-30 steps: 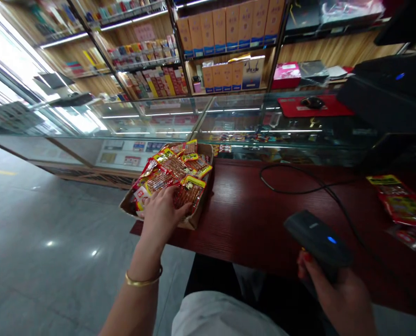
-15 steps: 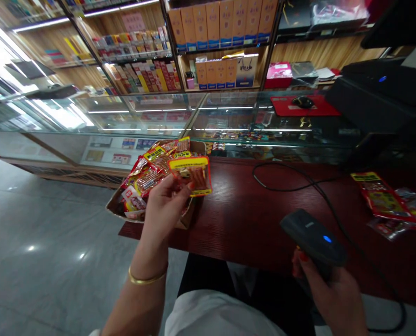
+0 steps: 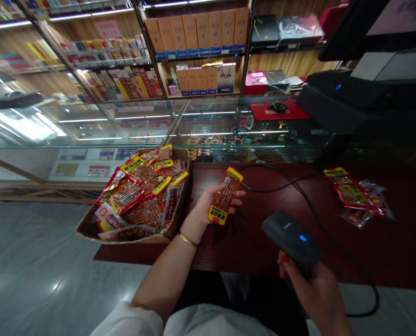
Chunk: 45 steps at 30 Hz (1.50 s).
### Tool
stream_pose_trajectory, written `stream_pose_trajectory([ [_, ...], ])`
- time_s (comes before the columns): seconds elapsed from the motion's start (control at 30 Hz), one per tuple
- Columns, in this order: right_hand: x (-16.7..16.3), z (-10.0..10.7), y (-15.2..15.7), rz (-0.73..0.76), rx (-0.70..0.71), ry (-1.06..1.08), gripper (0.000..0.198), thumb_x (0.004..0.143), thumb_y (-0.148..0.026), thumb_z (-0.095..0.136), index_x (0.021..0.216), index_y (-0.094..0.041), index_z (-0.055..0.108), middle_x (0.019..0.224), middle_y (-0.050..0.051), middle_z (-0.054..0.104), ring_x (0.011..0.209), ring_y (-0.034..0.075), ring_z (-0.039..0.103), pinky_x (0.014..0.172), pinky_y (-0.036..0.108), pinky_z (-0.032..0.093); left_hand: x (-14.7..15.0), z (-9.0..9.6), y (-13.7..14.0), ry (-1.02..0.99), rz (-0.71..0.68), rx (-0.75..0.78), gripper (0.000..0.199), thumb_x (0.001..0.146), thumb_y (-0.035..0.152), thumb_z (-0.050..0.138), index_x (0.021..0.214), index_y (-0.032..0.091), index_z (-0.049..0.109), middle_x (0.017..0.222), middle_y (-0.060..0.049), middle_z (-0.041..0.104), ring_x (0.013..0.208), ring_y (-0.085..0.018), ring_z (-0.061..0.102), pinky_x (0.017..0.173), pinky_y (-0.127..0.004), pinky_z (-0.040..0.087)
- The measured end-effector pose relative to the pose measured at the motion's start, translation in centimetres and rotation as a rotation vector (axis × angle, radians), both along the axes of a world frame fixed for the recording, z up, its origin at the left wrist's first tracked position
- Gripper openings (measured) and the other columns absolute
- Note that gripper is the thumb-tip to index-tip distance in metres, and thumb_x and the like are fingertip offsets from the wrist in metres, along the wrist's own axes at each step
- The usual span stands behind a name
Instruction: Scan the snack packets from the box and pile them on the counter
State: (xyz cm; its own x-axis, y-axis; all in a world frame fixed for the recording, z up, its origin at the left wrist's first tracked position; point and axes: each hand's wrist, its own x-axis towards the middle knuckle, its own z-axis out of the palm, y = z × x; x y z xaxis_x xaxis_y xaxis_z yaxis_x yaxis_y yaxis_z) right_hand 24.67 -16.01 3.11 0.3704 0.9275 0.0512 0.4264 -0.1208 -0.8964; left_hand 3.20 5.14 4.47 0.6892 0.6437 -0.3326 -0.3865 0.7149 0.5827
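Note:
My left hand (image 3: pixel 208 205), palm up, holds a snack packet (image 3: pixel 225 196) with yellow ends and a red edge, its thumb on the near side and fingers behind. My right hand (image 3: pixel 309 284) is wrapped round the handle of a dark barcode scanner (image 3: pixel 292 238) with a blue light on top. The scanner's head points up and left toward the packet, apart from it. Left of my left hand, a cardboard box (image 3: pixel 180 219) full of similar snack packets (image 3: pixel 134 191) stands on the dark red table (image 3: pixel 250 252).
More snack packets (image 3: pixel 351 191) lie at the table's right. The scanner's black cable (image 3: pixel 316 212) loops across the wood. Behind stands a glass counter (image 3: pixel 215 119) with a mouse (image 3: pixel 277 107) on a red mat (image 3: pixel 257 112). A dark machine (image 3: pixel 362 102) is at the right.
My left hand has moved right, away from over the box, and turned palm up, so the packet now stands lengthwise. The scanner stays in my right hand. The view has shifted.

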Motion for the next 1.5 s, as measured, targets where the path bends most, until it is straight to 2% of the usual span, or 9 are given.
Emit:
stream_pose_trajectory([
  [0.13, 0.6, -0.2, 0.5, 0.024, 0.021, -0.075, 0.048, 0.087, -0.068, 0.066, 0.074, -0.023, 0.073, 0.064, 0.004, 0.074, 0.059, 0.021, 0.07, 0.061, 0.029, 0.054, -0.8, -0.7, 0.3, 0.165, -0.02, 0.114, 0.041, 0.087, 0.03, 0.062, 0.125, 0.015, 0.066, 0.122, -0.017, 0.073, 0.095, -0.024, 0.073, 0.068, -0.028, 0.057],
  [0.33, 1.0, 0.0, 0.8, 0.064, 0.011, -0.103, 0.047, 0.087, -0.067, 0.066, 0.069, -0.025, 0.072, 0.066, 0.005, 0.076, 0.06, 0.022, 0.073, 0.06, 0.029, 0.057, -1.1, -1.5, 0.8, 0.325, -0.123, 0.227, 0.069, 0.073, 0.018, 0.064, 0.141, 0.028, 0.058, 0.124, -0.011, 0.073, 0.09, -0.024, 0.077, 0.061, -0.023, 0.055],
  [0.63, 0.7, 0.1, 0.8, 0.099, 0.043, -0.174, 0.047, 0.089, -0.066, 0.064, 0.065, -0.027, 0.069, 0.073, 0.006, 0.08, 0.066, 0.025, 0.075, 0.076, 0.034, 0.059, -1.1, -1.9, 0.9, 0.33, -0.165, 0.235, 0.084, 0.06, 0.012, 0.059, 0.142, 0.024, 0.057, 0.128, -0.014, 0.072, 0.093, -0.025, 0.076, 0.06, -0.024, 0.058],
  [0.77, 0.4, 0.3, 0.8, 0.086, 0.036, -0.181, 0.047, 0.09, -0.067, 0.062, 0.065, -0.027, 0.067, 0.068, 0.006, 0.077, 0.066, 0.026, 0.076, 0.072, 0.034, 0.059, -1.1, -2.3, 1.0, 0.372, -0.143, 0.244, 0.078, 0.063, 0.012, 0.063, 0.141, 0.019, 0.057, 0.127, -0.018, 0.072, 0.093, -0.028, 0.076, 0.061, -0.026, 0.057],
  [0.97, 0.5, 0.3, 1.0, 0.088, 0.049, -0.174, 0.044, 0.089, -0.063, 0.065, 0.064, -0.027, 0.066, 0.066, 0.005, 0.076, 0.061, 0.024, 0.073, 0.067, 0.031, 0.057, -1.2, -1.7, 0.9, 0.304, -0.138, 0.206, 0.085, 0.058, 0.008, 0.058, 0.141, 0.024, 0.058, 0.12, -0.012, 0.075, 0.09, -0.025, 0.076, 0.064, -0.027, 0.058],
  [1.1, 0.8, 0.4, 0.9, 0.052, 0.087, -0.14, 0.036, 0.089, -0.056, 0.068, 0.07, -0.025, 0.07, 0.06, 0.003, 0.073, 0.057, 0.022, 0.072, 0.065, 0.03, 0.057, -0.1, -1.4, 0.6, 0.218, -0.027, 0.081, 0.053, 0.067, 0.012, 0.06, 0.12, 0.011, 0.068, 0.106, -0.015, 0.078, 0.088, -0.024, 0.076, 0.077, -0.032, 0.06],
  [1.23, 1.8, 0.3, 0.2, 0.036, 0.114, -0.096, 0.033, 0.091, -0.051, 0.066, 0.073, -0.023, 0.071, 0.061, 0.002, 0.073, 0.055, 0.02, 0.07, 0.059, 0.028, 0.055, 4.8, -1.5, 0.6, 0.251, 0.039, -0.002, 0.022, 0.08, 0.016, 0.063, 0.1, 0.012, 0.072, 0.088, -0.009, 0.078, 0.072, -0.018, 0.073, 0.072, -0.028, 0.058],
  [1.33, 3.1, -0.3, -1.0, -0.006, 0.108, -0.059, 0.032, 0.093, -0.048, 0.066, 0.076, -0.022, 0.071, 0.062, 0.002, 0.073, 0.056, 0.02, 0.071, 0.058, 0.027, 0.055, 11.5, -1.5, 0.5, 0.281, -0.099, -0.034, 0.015, 0.082, 0.013, 0.06, 0.091, 0.011, 0.071, 0.079, -0.008, 0.076, 0.064, -0.017, 0.07, 0.069, -0.028, 0.057],
  [1.5, 5.0, -1.2, -2.9, -0.094, 0.091, -0.064, 0.035, 0.091, -0.052, 0.067, 0.074, -0.022, 0.071, 0.061, 0.001, 0.071, 0.055, 0.019, 0.067, 0.058, 0.027, 0.052, 23.7, -1.5, 0.5, 0.322, -0.271, 0.204, 0.018, 0.08, 0.002, 0.052, 0.079, 0.011, 0.067, 0.07, -0.006, 0.07, 0.061, -0.014, 0.066, 0.068, -0.025, 0.056],
])
